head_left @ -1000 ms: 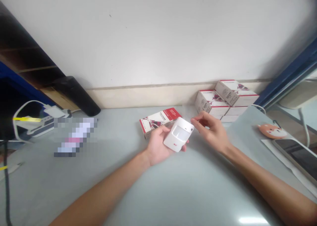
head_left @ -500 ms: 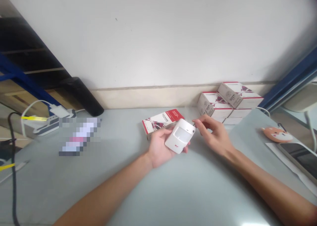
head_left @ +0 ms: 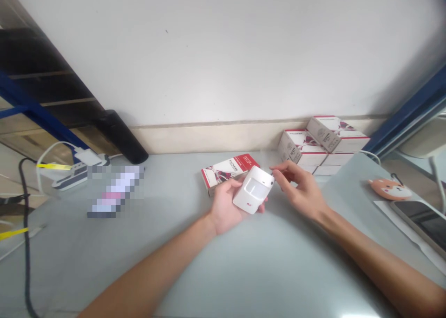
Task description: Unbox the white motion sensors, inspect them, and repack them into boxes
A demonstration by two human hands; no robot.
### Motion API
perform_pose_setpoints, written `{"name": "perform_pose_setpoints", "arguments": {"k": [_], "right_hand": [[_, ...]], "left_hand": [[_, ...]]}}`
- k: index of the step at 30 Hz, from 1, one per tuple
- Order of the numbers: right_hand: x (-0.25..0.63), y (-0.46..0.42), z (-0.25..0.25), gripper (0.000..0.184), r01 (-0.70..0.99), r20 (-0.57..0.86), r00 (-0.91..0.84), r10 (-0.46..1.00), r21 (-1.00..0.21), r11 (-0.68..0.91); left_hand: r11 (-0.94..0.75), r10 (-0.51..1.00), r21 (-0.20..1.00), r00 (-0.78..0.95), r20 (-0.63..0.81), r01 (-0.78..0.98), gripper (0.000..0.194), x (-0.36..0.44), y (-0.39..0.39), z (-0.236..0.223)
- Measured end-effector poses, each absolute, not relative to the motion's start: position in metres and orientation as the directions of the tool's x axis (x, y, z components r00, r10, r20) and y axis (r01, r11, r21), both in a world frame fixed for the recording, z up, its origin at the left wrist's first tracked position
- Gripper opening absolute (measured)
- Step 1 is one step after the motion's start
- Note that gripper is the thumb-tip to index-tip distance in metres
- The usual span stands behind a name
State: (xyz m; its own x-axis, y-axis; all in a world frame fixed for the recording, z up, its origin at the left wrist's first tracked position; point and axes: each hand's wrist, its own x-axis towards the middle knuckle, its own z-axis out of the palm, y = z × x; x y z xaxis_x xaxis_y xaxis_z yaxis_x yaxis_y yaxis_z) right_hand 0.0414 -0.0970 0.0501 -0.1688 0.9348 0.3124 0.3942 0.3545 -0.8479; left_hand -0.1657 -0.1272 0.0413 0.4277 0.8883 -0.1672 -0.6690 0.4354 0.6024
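My left hand [head_left: 225, 209] cradles a small white sensor unit [head_left: 252, 190] with a square window on its face and a small red mark near its lower end. My right hand [head_left: 299, 188] is just to its right, fingers curled and pinched together at the sensor's top right corner. Whether anything small sits in that pinch is too fine to see. Both hands hover over the grey table [head_left: 244, 262].
A red-and-white box [head_left: 228, 167] lies flat behind the sensor. Several similar boxes [head_left: 320, 141] are stacked at the back right by the wall. A power strip [head_left: 75, 171] with cables sits at the left, a fox-shaped pad [head_left: 390, 189] and a dark tablet [head_left: 423, 223] at the right.
The view has shifted slightly. My right hand's fingertips have closed in on the sensor's top right corner; the left hand keeps holding the sensor in much the same place.
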Motion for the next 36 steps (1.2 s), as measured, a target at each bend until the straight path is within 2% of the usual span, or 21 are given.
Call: {"name": "perform_pose_setpoints", "arguments": {"k": [17, 26, 36], "right_hand": [[0.0359, -0.1002, 0.0507, 0.030, 0.325, 0.291, -0.099, 0.952, -0.895, 0.307], [0.0389, -0.0981, 0.0517, 0.029, 0.354, 0.325, -0.127, 0.937, -0.868, 0.349], [0.0356, -0.0979, 0.0476, 0.030, 0.261, 0.272, -0.094, 0.958, -0.922, 0.288]], "left_hand": [[0.420, 0.888, 0.642, 0.435, -0.146, -0.642, 0.037, -0.1671, -0.1265, 0.0450], [0.412, 0.889, 0.648, 0.437, -0.134, -0.640, 0.036, -0.1663, -0.1267, 0.0457], [0.413, 0.891, 0.659, 0.428, -0.151, -0.629, 0.033, -0.1657, -0.1279, 0.0500]]}}
